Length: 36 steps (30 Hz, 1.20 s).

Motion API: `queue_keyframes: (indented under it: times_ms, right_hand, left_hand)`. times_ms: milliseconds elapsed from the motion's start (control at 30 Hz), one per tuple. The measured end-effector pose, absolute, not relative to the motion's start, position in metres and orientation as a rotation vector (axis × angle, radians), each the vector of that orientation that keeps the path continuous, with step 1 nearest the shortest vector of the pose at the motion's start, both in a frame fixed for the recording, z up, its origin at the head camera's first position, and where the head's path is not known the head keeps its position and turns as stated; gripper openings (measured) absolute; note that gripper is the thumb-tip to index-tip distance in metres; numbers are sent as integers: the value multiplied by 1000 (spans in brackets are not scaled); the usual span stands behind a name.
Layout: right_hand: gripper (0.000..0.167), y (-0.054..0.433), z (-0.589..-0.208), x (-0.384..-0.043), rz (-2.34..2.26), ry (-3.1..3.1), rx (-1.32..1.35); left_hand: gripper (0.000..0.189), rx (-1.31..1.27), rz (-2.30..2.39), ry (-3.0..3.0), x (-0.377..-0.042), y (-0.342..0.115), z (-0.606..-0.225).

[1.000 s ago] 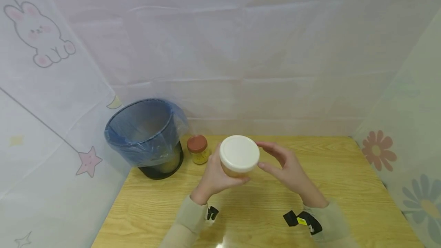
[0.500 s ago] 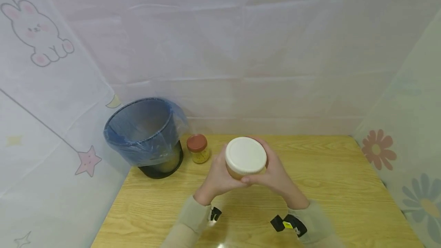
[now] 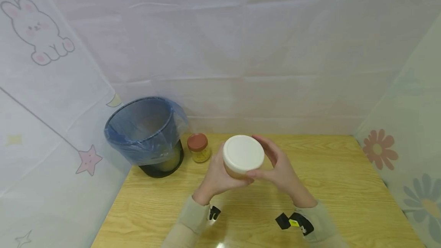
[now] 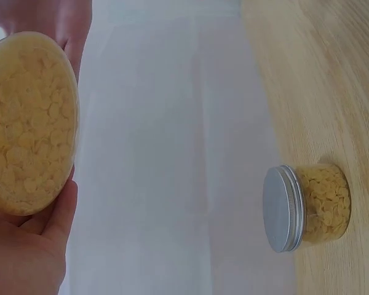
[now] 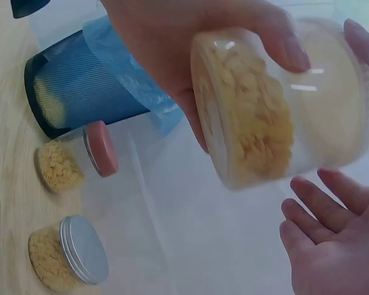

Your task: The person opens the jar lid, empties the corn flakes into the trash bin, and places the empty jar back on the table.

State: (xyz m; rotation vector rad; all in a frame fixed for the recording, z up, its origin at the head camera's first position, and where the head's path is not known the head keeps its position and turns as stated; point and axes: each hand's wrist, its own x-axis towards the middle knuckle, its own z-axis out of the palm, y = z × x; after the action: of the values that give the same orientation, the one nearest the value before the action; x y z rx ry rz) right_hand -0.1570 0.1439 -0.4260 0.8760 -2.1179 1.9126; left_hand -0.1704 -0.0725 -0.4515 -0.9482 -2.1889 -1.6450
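Observation:
A clear plastic jar (image 5: 258, 117) of small yellow pieces, topped by a white lid (image 3: 244, 153), is held up above the table. Its body is gripped by my left hand (image 3: 218, 177), thumb at the front and fingers wrapped behind. Around the lid's right side is my right hand (image 3: 281, 171), thumb over the near edge and fingers by the far edge. In the right wrist view this hand's fingers (image 5: 317, 206) are spread and lightly bent, the palm showing, fingertips right at the lid. The left wrist view looks up at the jar's base (image 4: 31, 123).
A mesh bin (image 3: 164, 165) lined with a blue bag (image 3: 151, 152) stands at the table's back left. Beside it is a red-lidded jar (image 3: 198, 148) of yellow pieces. A silver-lidded jar (image 4: 307, 206) is hidden in the head view. Cloth (image 3: 293, 98) hangs behind the table (image 3: 344, 186).
My right hand came in from the right, closed round the lid, then eased back slightly right with its fingers looser. The held jar shifted right, then a little left. My left hand kept its grip.

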Motion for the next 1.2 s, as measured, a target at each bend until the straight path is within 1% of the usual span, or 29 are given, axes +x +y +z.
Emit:
queue_keyframes:
  times_ms: [333, 433, 567, 667, 733, 833, 933, 1000, 1100, 1200]
  right_hand:
    - [72, 169, -428, -166, 1871, -2084, 882]
    - [61, 171, -428, -167, 1843, -2072, 864]
    - [39, 166, -425, -163, 1854, -1982, 882]
    - [34, 158, -422, -158, 1870, -1933, 926]
    - [40, 153, -421, -155, 1861, -1930, 953]
    - [58, 148, -421, -151, 1835, -1985, 956]
    - [80, 144, -423, -150, 1820, -2046, 931]
    - [91, 140, -424, -150, 1824, -2073, 907]
    - [100, 133, -424, -149, 1836, -2105, 864]
    - [104, 127, -423, -149, 1846, -2130, 817]
  left_hand:
    - [110, -930, -1643, -2206, -173, -78, -451]
    - [109, -915, -1631, -2216, -173, -79, -450]
    - [108, -911, -1627, -2229, -172, -79, -450]
    - [106, -915, -1654, -2207, -168, -78, -441]
    - [103, -917, -1675, -2186, -163, -78, -431]
    - [100, -921, -1691, -2163, -155, -76, -415]
    - [98, -921, -1674, -2171, -154, -76, -414]
    - [98, -916, -1660, -2184, -153, -76, -413]
    - [97, -924, -1640, -2190, -152, -75, -413]
    - [94, -930, -1622, -2180, -151, -74, -412]
